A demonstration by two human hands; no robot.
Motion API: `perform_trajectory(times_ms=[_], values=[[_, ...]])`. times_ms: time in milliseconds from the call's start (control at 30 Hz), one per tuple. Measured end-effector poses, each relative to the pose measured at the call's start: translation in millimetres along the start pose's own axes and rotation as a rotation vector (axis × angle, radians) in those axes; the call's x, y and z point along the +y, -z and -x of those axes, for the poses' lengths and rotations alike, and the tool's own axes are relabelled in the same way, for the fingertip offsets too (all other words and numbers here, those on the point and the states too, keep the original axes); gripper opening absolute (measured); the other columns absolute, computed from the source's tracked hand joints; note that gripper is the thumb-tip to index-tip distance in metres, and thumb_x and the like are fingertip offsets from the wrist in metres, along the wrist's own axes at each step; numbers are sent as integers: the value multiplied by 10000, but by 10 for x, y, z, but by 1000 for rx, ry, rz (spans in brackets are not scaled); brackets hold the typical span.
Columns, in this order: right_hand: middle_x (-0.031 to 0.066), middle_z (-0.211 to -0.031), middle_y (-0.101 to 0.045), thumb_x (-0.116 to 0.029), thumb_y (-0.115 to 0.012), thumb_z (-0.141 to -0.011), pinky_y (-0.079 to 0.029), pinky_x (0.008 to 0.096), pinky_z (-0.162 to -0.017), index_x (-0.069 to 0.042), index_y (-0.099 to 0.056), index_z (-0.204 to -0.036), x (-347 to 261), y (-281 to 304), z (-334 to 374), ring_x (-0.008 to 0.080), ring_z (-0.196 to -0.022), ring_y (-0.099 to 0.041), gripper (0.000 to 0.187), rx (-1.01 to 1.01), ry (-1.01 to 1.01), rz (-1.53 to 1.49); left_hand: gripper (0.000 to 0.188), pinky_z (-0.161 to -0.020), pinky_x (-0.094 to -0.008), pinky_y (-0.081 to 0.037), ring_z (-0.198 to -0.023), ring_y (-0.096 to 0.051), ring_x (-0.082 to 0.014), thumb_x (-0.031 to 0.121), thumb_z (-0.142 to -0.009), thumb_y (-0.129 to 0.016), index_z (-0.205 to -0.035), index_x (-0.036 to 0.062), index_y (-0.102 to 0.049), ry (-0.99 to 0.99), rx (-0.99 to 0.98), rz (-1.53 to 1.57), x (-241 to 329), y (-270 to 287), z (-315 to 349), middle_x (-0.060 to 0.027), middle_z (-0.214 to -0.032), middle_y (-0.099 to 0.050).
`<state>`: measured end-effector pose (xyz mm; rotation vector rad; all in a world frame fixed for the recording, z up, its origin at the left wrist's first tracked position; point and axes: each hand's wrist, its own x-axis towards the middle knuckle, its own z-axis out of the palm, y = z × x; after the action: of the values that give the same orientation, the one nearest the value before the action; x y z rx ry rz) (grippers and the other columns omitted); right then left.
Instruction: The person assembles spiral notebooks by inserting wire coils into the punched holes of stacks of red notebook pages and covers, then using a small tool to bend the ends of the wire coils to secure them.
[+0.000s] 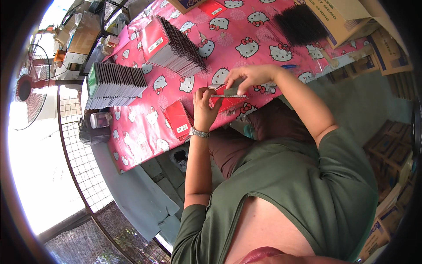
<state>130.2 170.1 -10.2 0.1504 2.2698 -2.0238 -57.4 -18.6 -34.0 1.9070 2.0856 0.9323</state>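
Near the front edge of the table, my left hand, with a metal watch at the wrist, grips a small red memo notebook by its left end. The notebook's edge with a row of holes or wire faces up. Bent over that edge, my right hand is closed on a small grey-green block-like piece; its exact kind cannot be made out. Just left of my left hand lies a red spiral notebook, flat on the table.
Spiral notebooks stand in a tall red-covered stack and a green-covered stack. Loose black wire spirals lie beside an open cardboard box at the far right. A pink patterned cloth covers the table. A fan stands left.
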Motion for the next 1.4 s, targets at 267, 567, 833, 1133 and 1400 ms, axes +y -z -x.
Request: perform_trajectory(times_ms=[267, 567, 833, 1133, 1400], values=[[71, -1219, -618, -211, -712, -748, -373, 326, -1029, -35, -659, -1190, -87, 17, -87, 183, -1178, -530, 479, 111, -54, 286, 239, -673, -316, -532, -812, -650, -237, 22, -786, -731, -985, 23, -601, 135, -80, 394, -119, -17, -23, -103, -986, -617], [84, -1164, -606, -226, -754, -729, -418, 370, -993, -80, -710, -1077, 38, 322, 18, 239, -1126, -551, 380, 587, -177, 870, 228, -678, -282, -535, -790, -650, -165, 9, -801, -734, -988, -9, -604, 220, -57, 567, -312, -138, 62, -87, -968, -631], [85, -1283, -580, -284, -795, -705, -399, 400, -1030, -136, -710, -1109, 2, 14, -162, 295, -1124, -547, 439, 260, -203, 720, 224, -695, -269, -532, -801, -638, -143, 8, -814, -732, -999, -4, -606, 211, -43, 651, -282, -240, 70, -75, -986, -633], [137, -1479, -412, -301, -760, -798, -343, 467, -1115, -102, -508, -1373, 706, -7, 839, 380, -1363, -383, 658, 1035, -98, 818, 166, -689, -250, -511, -819, -632, -104, 28, -896, -661, -1055, 24, -610, 317, 179, 660, -126, -259, 214, -60, -999, -678], [170, -1296, -515, -207, -601, -941, -404, 463, -1012, -49, -460, -1398, 713, -568, 1255, 361, -1161, -511, 503, 948, -227, 1043, 216, -608, -277, -499, -669, -593, -174, 151, -927, -663, -1086, 10, -627, 183, 377, 390, 107, -345, 221, -107, -869, -652]])
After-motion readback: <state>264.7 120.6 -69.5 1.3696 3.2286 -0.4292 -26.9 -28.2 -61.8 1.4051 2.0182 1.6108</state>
